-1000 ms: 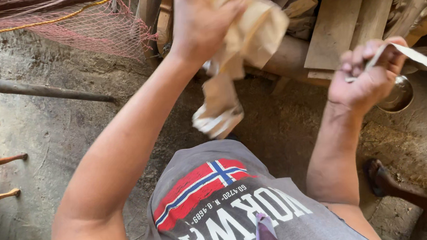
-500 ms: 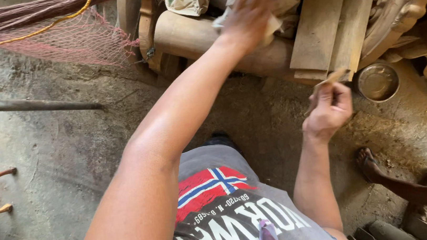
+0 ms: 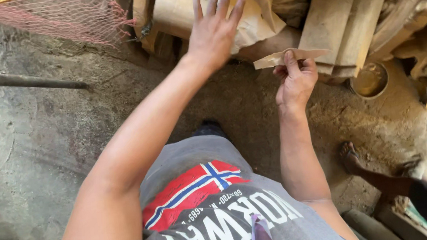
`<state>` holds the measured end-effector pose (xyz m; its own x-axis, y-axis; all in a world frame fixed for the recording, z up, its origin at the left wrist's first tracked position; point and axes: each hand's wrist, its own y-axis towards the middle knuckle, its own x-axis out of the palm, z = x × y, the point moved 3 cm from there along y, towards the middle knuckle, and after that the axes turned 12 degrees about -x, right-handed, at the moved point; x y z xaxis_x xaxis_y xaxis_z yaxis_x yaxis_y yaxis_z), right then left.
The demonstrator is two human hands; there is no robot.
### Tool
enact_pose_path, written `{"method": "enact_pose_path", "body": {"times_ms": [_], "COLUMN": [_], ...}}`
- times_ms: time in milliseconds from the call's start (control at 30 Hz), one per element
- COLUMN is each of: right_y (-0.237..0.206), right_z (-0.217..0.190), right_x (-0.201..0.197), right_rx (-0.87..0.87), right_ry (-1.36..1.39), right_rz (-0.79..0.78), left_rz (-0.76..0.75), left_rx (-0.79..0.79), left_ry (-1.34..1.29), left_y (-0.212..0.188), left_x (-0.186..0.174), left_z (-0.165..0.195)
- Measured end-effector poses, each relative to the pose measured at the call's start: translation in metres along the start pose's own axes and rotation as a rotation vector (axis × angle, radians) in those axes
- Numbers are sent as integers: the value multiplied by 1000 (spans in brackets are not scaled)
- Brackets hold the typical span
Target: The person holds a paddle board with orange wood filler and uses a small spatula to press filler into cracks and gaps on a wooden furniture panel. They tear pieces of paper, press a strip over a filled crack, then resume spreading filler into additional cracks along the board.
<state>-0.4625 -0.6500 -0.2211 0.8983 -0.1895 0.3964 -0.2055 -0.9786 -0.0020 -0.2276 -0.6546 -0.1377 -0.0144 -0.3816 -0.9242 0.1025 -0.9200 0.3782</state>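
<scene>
My left hand (image 3: 213,27) is stretched out in front of me with fingers spread, empty, just in front of crumpled brown paper (image 3: 255,10) lying on a pile of wood. My right hand (image 3: 296,79) is lower and to the right, pinching a small torn strip of brown paper (image 3: 291,56) between thumb and fingers. I stand over a dusty concrete floor in a grey shirt with a red and blue flag print (image 3: 192,191).
Wooden planks (image 3: 343,16) and carved wood pieces lean at the top right. A round tin (image 3: 369,81) sits on the floor by them. Pink netting (image 3: 65,16) hangs top left above a metal bar (image 3: 19,80). Another person's bare foot (image 3: 352,157) rests lower right.
My left hand has let go of the crumpled brown paper, which now lies on the wood pile, and has opened. My right hand has lowered, still holding the paper strip.
</scene>
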Motion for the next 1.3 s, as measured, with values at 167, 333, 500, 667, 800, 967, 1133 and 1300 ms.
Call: {"method": "enact_pose_path", "body": {"times_ms": [167,333,500,667,800,967,1133,1300], "right_y": [-14,-49,-79,-141,-209,-287,-362,-434], "right_z": [7,3,1,-26,-22,-13,-9,-17], "right_x": [55,102,155,230,274,295,325,355], "right_rx": [107,155,289,230,470,302,300,251], "right_ry": [191,128,23,235,97,-40,-60,-18], "right_rz": [-88,-456,-772,-1336,-1653,-1816,-1963,-2076], "left_rz": [-400,-322,114,409,586,789,844,1033], "left_rx": [-586,-946,-943,-1014,-1110,-1197,-1331,-1439], "left_ry": [-1140,-1477,-995,-794,-731,-698,-766,-568], "left_y": [-67,-115,-176,-247,-294,-361,-439,-484], "left_x": [-7,-45,-114,-177,-209,-239,-264,-283], "left_z": [9,-26,-60,-72,-69,-85,-95,-103]}}
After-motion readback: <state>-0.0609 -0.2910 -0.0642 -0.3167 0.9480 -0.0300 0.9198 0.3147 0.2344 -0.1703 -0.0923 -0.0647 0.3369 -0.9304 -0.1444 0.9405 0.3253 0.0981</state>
